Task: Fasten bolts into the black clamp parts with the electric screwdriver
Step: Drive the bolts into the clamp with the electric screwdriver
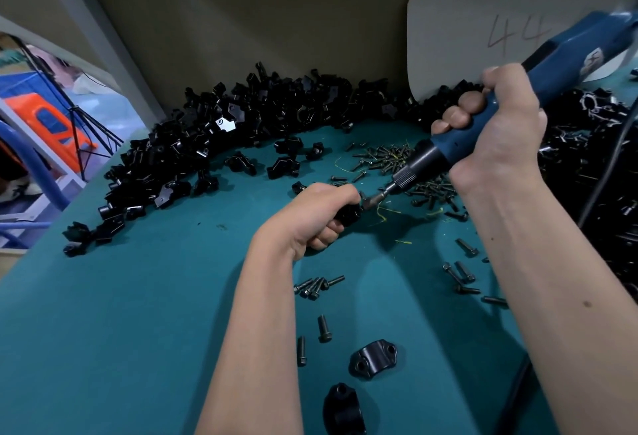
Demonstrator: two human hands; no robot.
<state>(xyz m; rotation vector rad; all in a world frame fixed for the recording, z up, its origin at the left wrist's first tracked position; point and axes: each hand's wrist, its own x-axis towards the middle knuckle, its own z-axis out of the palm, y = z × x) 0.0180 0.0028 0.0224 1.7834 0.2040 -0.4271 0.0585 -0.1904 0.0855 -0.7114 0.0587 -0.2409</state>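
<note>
Heap: I see a big pile of black clamp parts (207,144) on the left, seemingly unfastened
Left hand (321,213): fingers curl round one clamp part (348,215) on the table centre
Driver: electric screwdriver (483,124) bit meets that part; right hand (497,131) wraps its blue body
Bolts (390,158): many loose, so most work remains
Surface: teal mat (138,314), grey board (466,37) behind right

Both forearms and hands (321,213) are bare, with no sleeves showing.
</note>
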